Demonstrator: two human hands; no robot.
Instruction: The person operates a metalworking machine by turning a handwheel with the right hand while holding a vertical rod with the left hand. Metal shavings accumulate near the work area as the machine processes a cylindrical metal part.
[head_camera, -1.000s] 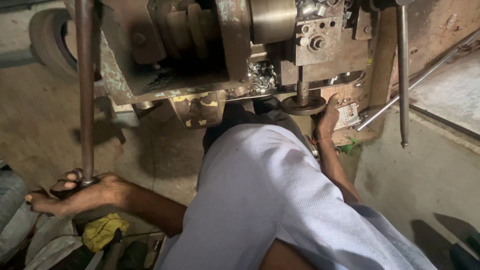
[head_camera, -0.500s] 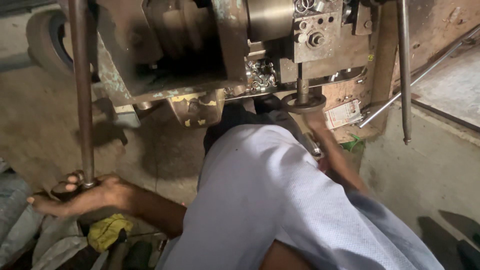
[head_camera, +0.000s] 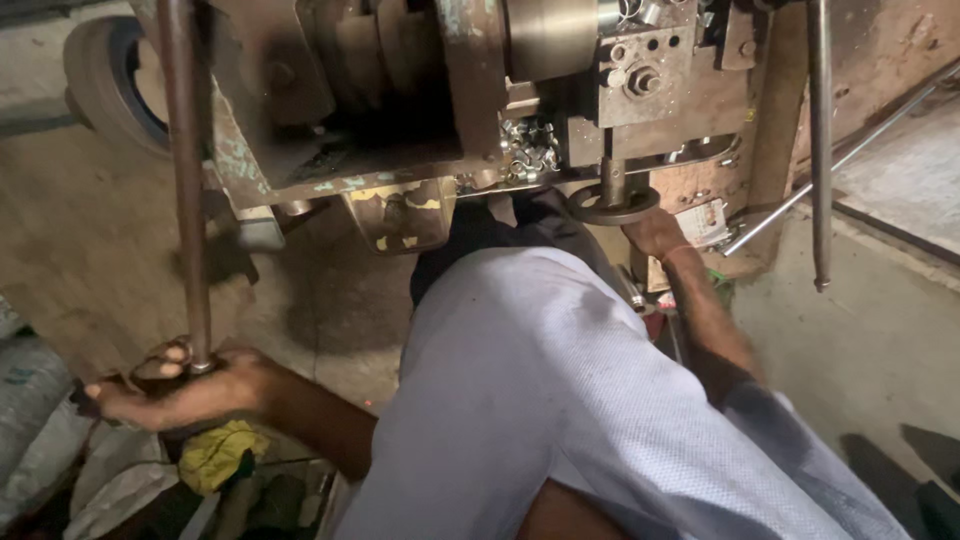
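Observation:
My left hand (head_camera: 190, 385) is low at the left, its fingers curled round the bottom end of a long vertical metal rod (head_camera: 188, 190). My right hand (head_camera: 655, 235) reaches up under a dark round handwheel (head_camera: 612, 205) on the underside of a worn metal machine (head_camera: 450, 90). It touches the wheel's rim, and its fingers are hidden behind the wheel. My white-shirted body (head_camera: 560, 400) fills the middle of the view. Shiny metal shavings (head_camera: 530, 150) lie on the machine just above the wheel.
A second vertical rod (head_camera: 820, 140) hangs at the right, with a slanted thin bar (head_camera: 850, 150) behind it. A tyre (head_camera: 100, 80) stands at the top left. A yellow cloth (head_camera: 220, 455) and grey sacks (head_camera: 40, 400) lie by my left hand on the concrete floor (head_camera: 860, 340).
My right hand has shifted from beside the handwheel to under its rim. My left hand stays on the rod's lower end.

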